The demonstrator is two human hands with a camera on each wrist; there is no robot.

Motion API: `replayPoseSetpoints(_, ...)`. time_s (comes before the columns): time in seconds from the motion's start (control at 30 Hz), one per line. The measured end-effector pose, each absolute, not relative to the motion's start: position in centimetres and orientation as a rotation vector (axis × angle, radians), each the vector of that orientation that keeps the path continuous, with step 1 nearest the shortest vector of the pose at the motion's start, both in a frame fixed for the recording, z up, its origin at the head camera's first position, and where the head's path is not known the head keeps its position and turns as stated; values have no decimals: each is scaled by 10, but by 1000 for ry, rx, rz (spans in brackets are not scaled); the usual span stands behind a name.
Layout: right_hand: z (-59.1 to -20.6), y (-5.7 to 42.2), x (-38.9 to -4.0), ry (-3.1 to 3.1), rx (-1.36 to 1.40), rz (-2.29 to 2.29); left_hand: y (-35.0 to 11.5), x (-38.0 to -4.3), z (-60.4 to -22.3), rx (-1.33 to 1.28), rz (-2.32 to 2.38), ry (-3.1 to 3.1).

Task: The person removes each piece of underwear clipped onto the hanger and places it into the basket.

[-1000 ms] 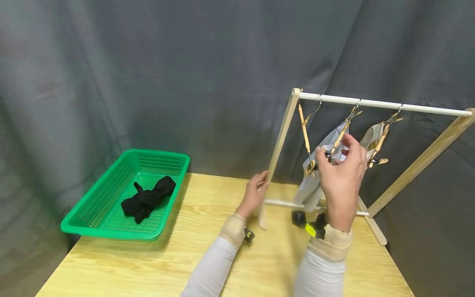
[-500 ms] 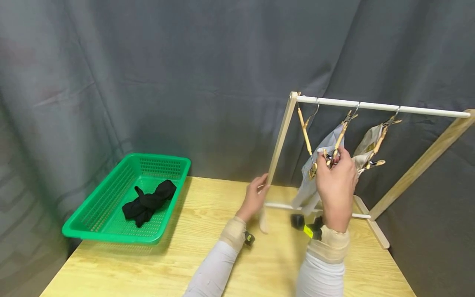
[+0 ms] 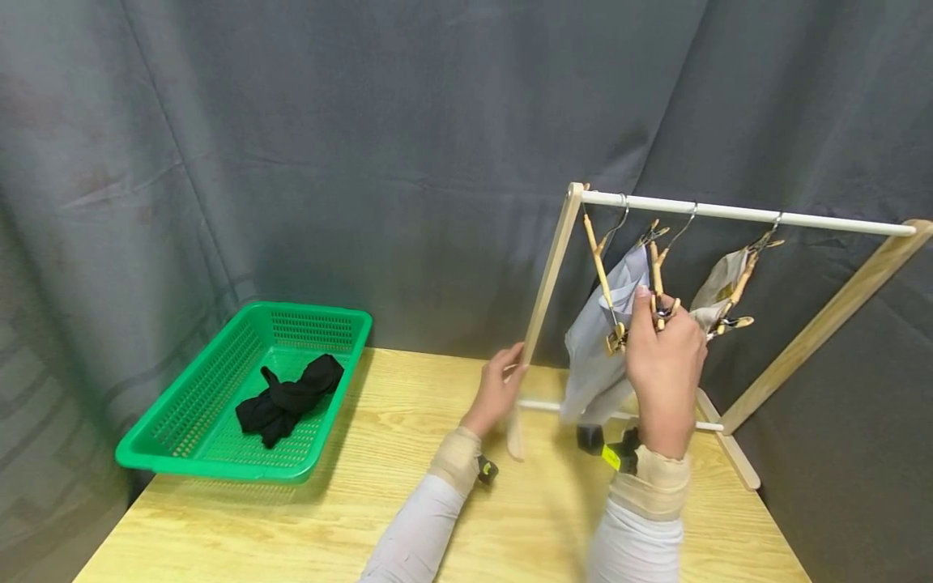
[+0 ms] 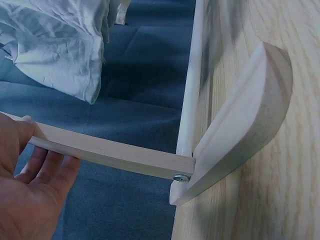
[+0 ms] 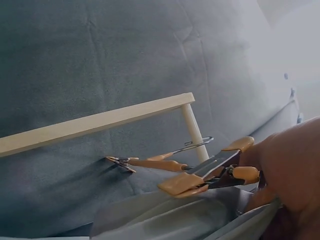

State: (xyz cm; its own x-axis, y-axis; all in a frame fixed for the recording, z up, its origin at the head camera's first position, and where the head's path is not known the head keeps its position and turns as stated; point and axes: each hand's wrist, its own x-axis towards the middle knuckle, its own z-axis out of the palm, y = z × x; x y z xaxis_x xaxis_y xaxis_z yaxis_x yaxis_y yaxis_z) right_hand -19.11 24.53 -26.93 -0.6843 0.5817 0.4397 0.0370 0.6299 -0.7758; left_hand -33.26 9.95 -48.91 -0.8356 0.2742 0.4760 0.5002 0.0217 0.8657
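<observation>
My left hand (image 3: 499, 393) holds the left upright (image 3: 550, 279) of a small wooden drying rack, thumb on one side and fingers on the other in the left wrist view. With its thumb and curled fingers, my right hand (image 3: 666, 372) grips the near end of the middle clip hanger (image 3: 658, 275), which hooks over the white top rail (image 3: 736, 213). A pale grey-blue cloth (image 3: 601, 348) hangs from this hanger, its lower part spread to the left. Close to the right fingers in the right wrist view is a metal clip (image 5: 212, 170) with tan tips.
A hanger without cloth (image 3: 599, 263) hangs left of the middle one, and another with a beige cloth (image 3: 722, 279) hangs to its right. On the table's left stands a green basket (image 3: 219, 470) with a black cloth (image 3: 291, 398) in it. A grey curtain (image 3: 437, 162) lies behind.
The right hand has come down onto the near end of the middle hanger. That hanger has shifted left and turned, and its cloth has swung left. The left hand stays on the upright.
</observation>
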Motion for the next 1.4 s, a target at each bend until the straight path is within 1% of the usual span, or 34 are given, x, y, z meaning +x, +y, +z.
replayPoseSetpoints(0.47,-273,258,-200,-1975,-406,939,100,-333,-490,-769,-1943,-2130)
replayPoseSetpoints(0.77,-276,263,-203,-1901,-373,929,98,-335,-495,-789,-1938,-2106)
replayPoseSetpoints(0.97,-280,263,-200,-1860,-375,963,96,-334,-492,-806,-1923,-2118)
replayPoseSetpoints(1.17,-293,258,-190,-1855,-391,988,95,-334,-489,-815,-1918,-2112)
replayPoseSetpoints(1.4,-301,254,-187,-1823,-332,966,97,-333,-488,-820,-1928,-2117)
